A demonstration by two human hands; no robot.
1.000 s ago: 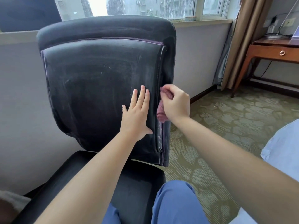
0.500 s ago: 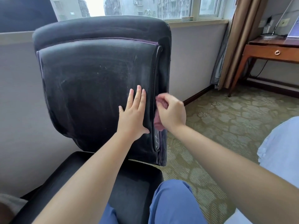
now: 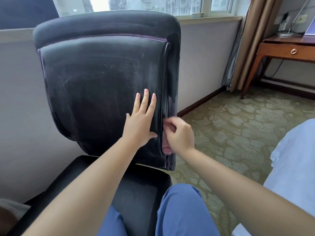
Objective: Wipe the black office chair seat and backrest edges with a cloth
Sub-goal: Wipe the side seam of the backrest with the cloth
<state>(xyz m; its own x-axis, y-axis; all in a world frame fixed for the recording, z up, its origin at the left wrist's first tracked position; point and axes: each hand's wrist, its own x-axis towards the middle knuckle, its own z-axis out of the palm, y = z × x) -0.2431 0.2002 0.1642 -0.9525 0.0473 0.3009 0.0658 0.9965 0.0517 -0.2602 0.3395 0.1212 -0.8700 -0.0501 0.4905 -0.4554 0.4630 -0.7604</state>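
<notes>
The black office chair's backrest (image 3: 102,79) stands upright in front of me, with its seat (image 3: 139,193) below. My left hand (image 3: 140,123) lies flat on the backrest's lower right part, fingers straight. My right hand (image 3: 179,135) grips a pink cloth (image 3: 166,149) and presses it against the backrest's right edge, low down near the bottom corner. Most of the cloth is hidden behind that hand.
A grey wall and window sill (image 3: 209,18) lie behind the chair. A wooden desk (image 3: 286,50) and a curtain (image 3: 252,43) stand at the right, over patterned carpet (image 3: 238,125). My blue-trousered knee (image 3: 184,210) rests by the seat. Light blue fabric (image 3: 296,160) fills the right edge.
My right hand has slid the cloth down the backrest's right edge. My left hand has stayed flat on the backrest.
</notes>
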